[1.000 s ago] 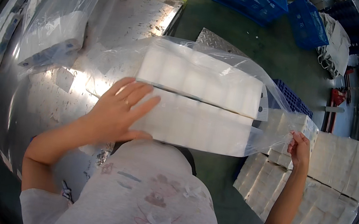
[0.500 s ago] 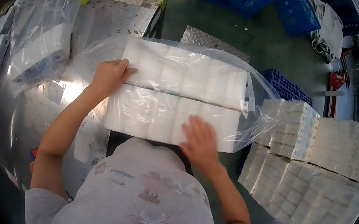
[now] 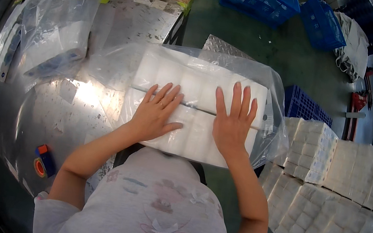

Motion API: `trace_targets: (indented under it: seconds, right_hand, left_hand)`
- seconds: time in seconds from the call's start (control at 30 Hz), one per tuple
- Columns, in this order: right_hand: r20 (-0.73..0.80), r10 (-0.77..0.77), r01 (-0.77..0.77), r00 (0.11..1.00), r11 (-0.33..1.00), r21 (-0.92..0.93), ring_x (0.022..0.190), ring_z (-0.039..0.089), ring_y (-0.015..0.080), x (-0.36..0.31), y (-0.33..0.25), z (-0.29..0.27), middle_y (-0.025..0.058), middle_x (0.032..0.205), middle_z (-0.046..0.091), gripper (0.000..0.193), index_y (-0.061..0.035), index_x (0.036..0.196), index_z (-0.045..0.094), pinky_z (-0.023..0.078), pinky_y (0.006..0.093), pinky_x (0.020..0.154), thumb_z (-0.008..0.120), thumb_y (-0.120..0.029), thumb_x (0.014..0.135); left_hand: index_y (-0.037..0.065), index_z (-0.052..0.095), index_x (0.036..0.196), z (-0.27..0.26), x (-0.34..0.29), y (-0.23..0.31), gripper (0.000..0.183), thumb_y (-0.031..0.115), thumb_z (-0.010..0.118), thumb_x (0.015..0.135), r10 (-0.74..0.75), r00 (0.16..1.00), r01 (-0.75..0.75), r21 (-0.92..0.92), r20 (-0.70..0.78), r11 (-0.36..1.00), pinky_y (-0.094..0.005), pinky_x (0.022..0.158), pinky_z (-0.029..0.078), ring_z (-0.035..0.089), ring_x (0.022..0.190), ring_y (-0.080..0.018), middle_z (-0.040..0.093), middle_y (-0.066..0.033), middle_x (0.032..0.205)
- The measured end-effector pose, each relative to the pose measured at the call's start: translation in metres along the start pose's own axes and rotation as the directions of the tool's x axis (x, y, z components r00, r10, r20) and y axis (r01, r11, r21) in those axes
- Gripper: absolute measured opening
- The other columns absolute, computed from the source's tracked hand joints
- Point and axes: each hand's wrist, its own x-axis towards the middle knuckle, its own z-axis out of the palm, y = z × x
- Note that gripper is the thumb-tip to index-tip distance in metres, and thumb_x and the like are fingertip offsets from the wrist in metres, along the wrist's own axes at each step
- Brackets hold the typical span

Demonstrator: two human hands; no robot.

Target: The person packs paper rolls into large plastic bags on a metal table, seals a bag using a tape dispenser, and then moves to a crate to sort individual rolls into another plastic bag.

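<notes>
Your left hand (image 3: 153,117) has moved inward, right hand (image 3: 232,130) forward; both spread flat, pinching nothing, seemingly steadying bagged white packs (image 3: 199,81).

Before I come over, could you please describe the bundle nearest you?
Find the shiny metal table. At its right edge is a white, two-row bundle in a loose, clear bag. Unlike the stacked packs farther right, it lies beneath the left hand and right hand.

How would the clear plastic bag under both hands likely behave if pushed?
The clear plastic bag looks floppy, its loose ends creasing past the white packs. The packs' rounded segments suggest they are soft and light for their size. Their blocky shape should make rolling unlikely.
</notes>
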Motion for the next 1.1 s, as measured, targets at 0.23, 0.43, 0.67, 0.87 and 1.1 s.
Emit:
trace_targets:
  seconds: [0.23,0.43,0.67,0.87,1.1]
  right_hand:
    - [0.008,-0.079,0.079,0.997,0.996,-0.038,0.101,0.053,0.0269,0.065,0.029,0.014,0.0121,0.100,0.057,0.049,-0.0082,0.113,0.060,0.032,0.0456,0.098,0.058,0.004,0.066]
    - [0.317,-0.405,0.300,0.858,0.895,0.331,0.062,0.053,0.0198,0.004,0.004,0.012,0.0039,0.071,0.051,0.048,-0.0069,0.119,0.055,0.041,0.0334,0.058,0.055,-0.003,0.071]
    - [0.414,-0.370,0.246,0.832,0.914,0.323,0.057,0.056,0.0190,-0.006,-0.004,0.022,0.0030,0.067,0.052,0.053,-0.0092,0.126,0.051,0.042,0.0322,0.055,0.055,-0.003,0.074]
    - [0.428,-0.404,0.287,0.809,0.905,0.313,0.057,0.055,0.0185,-0.007,-0.006,0.023,0.0032,0.067,0.052,0.055,-0.0113,0.128,0.050,0.041,0.0313,0.054,0.055,-0.004,0.074]
    - [0.403,-0.431,0.309,0.807,0.890,0.334,0.057,0.055,0.0197,-0.008,-0.007,0.025,0.0035,0.066,0.051,0.054,-0.0110,0.127,0.051,0.041,0.0331,0.054,0.054,-0.003,0.074]
  left_hand:
    - [0.002,0.040,0.132,0.003,0.001,0.000,0.066,0.041,0.060,0.081,-0.033,0.999,0.033,-0.014,-0.008,0.999,-0.0499,0.108,0.017,0.027,0.133,-0.0311,0.034,-0.0150,0.142]
    - [0.004,0.042,0.131,0.007,0.001,0.000,0.064,0.042,0.059,0.081,-0.067,0.997,0.068,-0.026,0.028,0.997,-0.0508,0.107,0.018,0.029,0.133,-0.0301,0.037,-0.0137,0.140]
    - [0.006,0.045,0.129,0.003,-0.011,-0.007,0.063,0.044,0.059,0.081,-0.044,0.995,0.045,0.009,-0.090,0.999,-0.0499,0.107,0.018,0.033,0.131,-0.0296,0.040,-0.0132,0.138]
    - [0.007,0.045,0.129,-0.018,-0.062,-0.083,0.052,0.033,0.056,0.085,-0.304,0.943,0.328,0.224,-0.136,0.918,-0.0475,0.106,0.022,0.035,0.128,-0.0291,0.042,-0.0143,0.136]
    - [0.002,0.063,0.094,-0.043,-0.076,-0.076,0.016,0.011,0.059,0.081,-0.584,0.700,0.597,-0.111,-0.411,0.794,-0.0375,0.079,0.046,0.059,0.093,-0.0315,0.064,-0.0145,0.099]
